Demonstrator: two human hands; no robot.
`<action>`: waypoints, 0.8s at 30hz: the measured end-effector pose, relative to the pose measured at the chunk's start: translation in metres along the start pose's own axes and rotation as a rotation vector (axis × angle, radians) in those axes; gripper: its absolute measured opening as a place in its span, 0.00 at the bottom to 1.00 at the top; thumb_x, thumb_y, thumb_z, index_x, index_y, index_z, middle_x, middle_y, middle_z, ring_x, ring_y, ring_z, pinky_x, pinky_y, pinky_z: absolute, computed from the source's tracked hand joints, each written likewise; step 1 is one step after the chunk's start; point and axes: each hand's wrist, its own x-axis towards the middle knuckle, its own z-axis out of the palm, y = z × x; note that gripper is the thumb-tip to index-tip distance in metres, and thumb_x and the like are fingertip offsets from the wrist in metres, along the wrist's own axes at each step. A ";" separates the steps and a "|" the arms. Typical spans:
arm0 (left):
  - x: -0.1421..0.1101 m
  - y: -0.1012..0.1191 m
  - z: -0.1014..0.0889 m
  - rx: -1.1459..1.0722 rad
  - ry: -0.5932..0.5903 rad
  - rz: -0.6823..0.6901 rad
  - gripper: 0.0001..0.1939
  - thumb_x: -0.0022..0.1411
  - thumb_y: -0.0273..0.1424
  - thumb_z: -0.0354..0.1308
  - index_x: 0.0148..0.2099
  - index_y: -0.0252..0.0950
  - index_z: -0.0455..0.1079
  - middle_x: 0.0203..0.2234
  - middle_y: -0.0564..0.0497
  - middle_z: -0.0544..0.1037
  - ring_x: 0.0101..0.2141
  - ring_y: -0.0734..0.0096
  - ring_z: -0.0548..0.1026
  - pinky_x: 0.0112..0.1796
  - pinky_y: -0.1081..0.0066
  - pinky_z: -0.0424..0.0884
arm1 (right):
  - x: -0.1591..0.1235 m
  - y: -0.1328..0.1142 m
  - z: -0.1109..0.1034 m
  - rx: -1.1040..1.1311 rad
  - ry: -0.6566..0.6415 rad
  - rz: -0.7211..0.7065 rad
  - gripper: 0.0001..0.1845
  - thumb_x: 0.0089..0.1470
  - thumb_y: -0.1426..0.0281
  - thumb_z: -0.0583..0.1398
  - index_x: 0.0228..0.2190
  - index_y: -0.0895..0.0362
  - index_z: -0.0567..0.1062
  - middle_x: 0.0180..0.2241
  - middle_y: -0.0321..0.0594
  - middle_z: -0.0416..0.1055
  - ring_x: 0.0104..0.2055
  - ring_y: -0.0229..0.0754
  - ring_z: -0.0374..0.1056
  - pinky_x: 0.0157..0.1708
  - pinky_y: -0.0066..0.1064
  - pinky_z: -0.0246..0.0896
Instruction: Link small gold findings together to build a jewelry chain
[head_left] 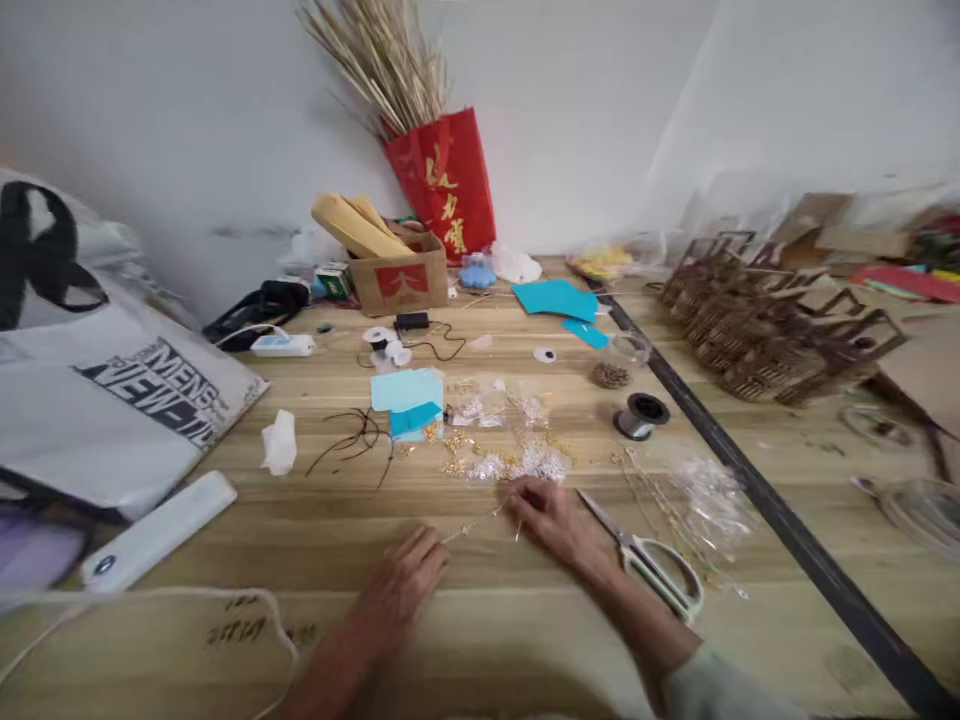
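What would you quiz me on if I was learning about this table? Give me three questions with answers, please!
1. True or false: the scissors lie nearer the right hand than the left hand.

2. What runs between the two hands?

3. Which colour is the bag that holds the dry stalks?
a) green
b) red
c) purple

Key:
1. True; they lie right beside the right forearm.
2. A thin strand.
3. b) red.
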 end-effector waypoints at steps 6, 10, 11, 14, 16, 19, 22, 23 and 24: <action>-0.017 -0.005 -0.008 -0.018 0.125 -0.039 0.16 0.69 0.27 0.40 0.37 0.36 0.69 0.32 0.49 0.74 0.35 0.67 0.73 0.36 0.69 0.70 | 0.001 0.003 0.002 0.019 -0.002 0.006 0.11 0.54 0.66 0.55 0.26 0.59 0.73 0.22 0.35 0.67 0.24 0.37 0.60 0.24 0.26 0.52; -0.026 -0.005 -0.013 0.027 0.136 -0.091 0.17 0.69 0.27 0.40 0.35 0.37 0.70 0.31 0.50 0.75 0.33 0.67 0.74 0.34 0.71 0.70 | 0.000 0.002 0.003 -0.032 0.012 -0.025 0.10 0.54 0.67 0.55 0.26 0.58 0.73 0.21 0.34 0.66 0.24 0.36 0.59 0.23 0.25 0.51; -0.028 -0.006 -0.014 0.042 0.130 -0.108 0.18 0.69 0.27 0.40 0.35 0.38 0.70 0.31 0.50 0.75 0.33 0.67 0.74 0.33 0.71 0.70 | 0.000 0.002 0.003 -0.050 0.017 -0.048 0.10 0.54 0.68 0.55 0.26 0.58 0.73 0.21 0.34 0.66 0.24 0.36 0.59 0.24 0.25 0.52; -0.035 -0.008 -0.015 0.098 0.113 -0.151 0.17 0.68 0.27 0.40 0.35 0.38 0.71 0.31 0.50 0.76 0.33 0.67 0.75 0.33 0.71 0.70 | 0.001 0.003 0.005 -0.106 0.027 -0.111 0.09 0.54 0.70 0.54 0.26 0.58 0.72 0.22 0.35 0.68 0.25 0.37 0.61 0.25 0.25 0.53; -0.038 -0.011 -0.015 0.130 0.106 -0.168 0.18 0.67 0.26 0.40 0.35 0.38 0.71 0.31 0.50 0.76 0.32 0.68 0.75 0.33 0.71 0.70 | 0.000 0.002 0.006 -0.142 0.027 -0.141 0.09 0.55 0.72 0.54 0.26 0.58 0.72 0.23 0.35 0.69 0.26 0.37 0.62 0.26 0.26 0.54; -0.042 -0.014 -0.015 0.149 0.064 -0.206 0.18 0.67 0.25 0.40 0.34 0.38 0.72 0.31 0.50 0.76 0.33 0.67 0.75 0.34 0.71 0.70 | 0.000 -0.001 0.007 -0.189 0.041 -0.191 0.08 0.55 0.74 0.54 0.28 0.58 0.72 0.26 0.36 0.70 0.28 0.37 0.64 0.28 0.26 0.55; -0.045 -0.017 -0.016 0.166 0.006 -0.254 0.17 0.66 0.25 0.41 0.35 0.38 0.72 0.32 0.50 0.77 0.35 0.65 0.76 0.35 0.70 0.70 | 0.000 -0.005 0.009 -0.245 0.039 -0.241 0.07 0.56 0.75 0.54 0.29 0.57 0.72 0.27 0.37 0.70 0.29 0.38 0.65 0.30 0.27 0.56; -0.046 -0.018 -0.016 0.173 -0.007 -0.266 0.17 0.66 0.25 0.41 0.35 0.38 0.72 0.33 0.50 0.77 0.36 0.65 0.76 0.35 0.69 0.70 | 0.000 -0.005 0.009 -0.265 0.033 -0.252 0.07 0.56 0.75 0.54 0.29 0.57 0.72 0.27 0.37 0.70 0.29 0.38 0.65 0.30 0.27 0.56; -0.047 -0.018 -0.017 0.178 -0.017 -0.277 0.17 0.66 0.25 0.42 0.36 0.38 0.72 0.33 0.50 0.77 0.36 0.65 0.76 0.35 0.69 0.70 | 0.000 -0.006 0.009 -0.283 0.028 -0.259 0.07 0.56 0.75 0.54 0.29 0.57 0.71 0.27 0.37 0.70 0.29 0.38 0.65 0.30 0.27 0.55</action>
